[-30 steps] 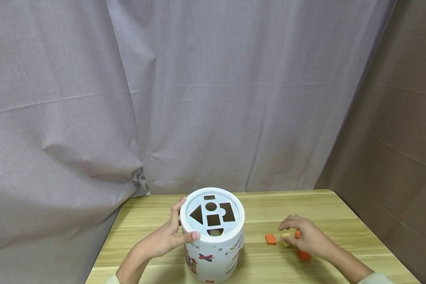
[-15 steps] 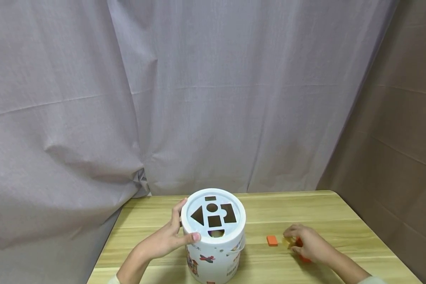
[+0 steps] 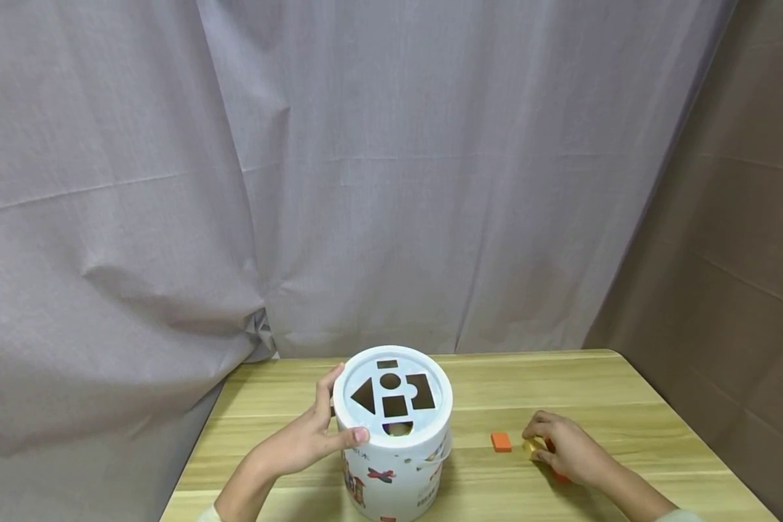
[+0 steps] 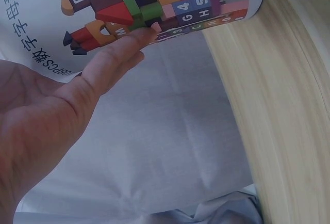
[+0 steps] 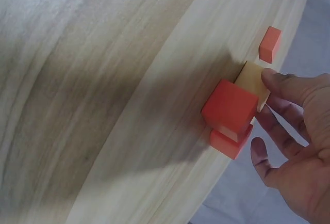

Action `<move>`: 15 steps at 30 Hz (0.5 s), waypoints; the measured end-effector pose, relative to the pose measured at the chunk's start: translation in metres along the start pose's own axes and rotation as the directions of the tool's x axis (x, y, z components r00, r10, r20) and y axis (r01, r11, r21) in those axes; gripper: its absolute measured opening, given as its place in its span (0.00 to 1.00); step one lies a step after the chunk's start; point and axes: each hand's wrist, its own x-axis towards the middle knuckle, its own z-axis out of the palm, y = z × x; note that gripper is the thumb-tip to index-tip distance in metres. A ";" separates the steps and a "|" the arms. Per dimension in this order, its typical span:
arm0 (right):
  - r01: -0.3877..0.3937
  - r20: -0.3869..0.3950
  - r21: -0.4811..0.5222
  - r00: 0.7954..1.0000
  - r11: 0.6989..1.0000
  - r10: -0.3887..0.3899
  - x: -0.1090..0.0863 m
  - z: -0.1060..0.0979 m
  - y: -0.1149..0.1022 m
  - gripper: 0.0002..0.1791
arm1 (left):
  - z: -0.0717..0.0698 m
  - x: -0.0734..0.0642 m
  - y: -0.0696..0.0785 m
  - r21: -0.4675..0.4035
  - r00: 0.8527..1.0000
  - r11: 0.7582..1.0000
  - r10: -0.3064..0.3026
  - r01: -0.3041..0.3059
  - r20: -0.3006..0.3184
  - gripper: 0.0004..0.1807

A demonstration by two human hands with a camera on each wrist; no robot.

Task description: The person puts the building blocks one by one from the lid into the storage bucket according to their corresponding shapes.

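Note:
A white bucket (image 3: 391,475) with printed toy-block pictures stands upright on the table; its pale lid (image 3: 424,423) has several shaped holes. My left hand (image 3: 296,446) rests on its left side, thumb at the front rim. In the left wrist view the visible fingers lie nearly straight along the wall. My right hand (image 3: 574,451) pinches a yellow block (image 5: 250,82) between thumb and fingers, low at the tabletop. Close beside it in the right wrist view are a red block (image 5: 229,106) and another red piece (image 5: 225,144) partly behind it.
A small flat orange block (image 3: 501,442) lies between the bucket and my right hand. The light wooden table (image 3: 496,384) ends in front of a grey curtain (image 3: 391,181), with a brownish curtain (image 3: 731,290) along the right.
My right hand has closed its fingers and thumb onto the yellow block, which has turned slightly. My left hand has stayed on the bucket.

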 end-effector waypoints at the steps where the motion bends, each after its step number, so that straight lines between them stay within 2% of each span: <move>1: -0.002 0.007 0.020 1.000 1.000 0.002 0.000 0.000 0.000 0.17 | 0.000 0.000 0.000 -0.001 1.000 1.000 -0.001 0.001 0.000 0.65; 7: 0.009 0.003 0.051 1.000 0.999 -0.009 -0.001 -0.002 -0.001 0.18 | 0.001 0.000 0.000 0.000 1.000 1.000 -0.009 0.009 -0.003 0.66; 11: 0.058 -0.073 0.022 0.996 0.998 -0.056 0.000 -0.004 -0.003 0.20 | 0.001 0.000 0.000 -0.002 1.000 1.000 -0.016 0.016 -0.006 0.66; 15: 0.090 -0.162 -0.006 0.983 0.996 -0.090 0.002 -0.008 -0.008 0.23 | 0.001 -0.001 0.001 0.004 1.000 1.000 -0.017 0.017 -0.005 0.66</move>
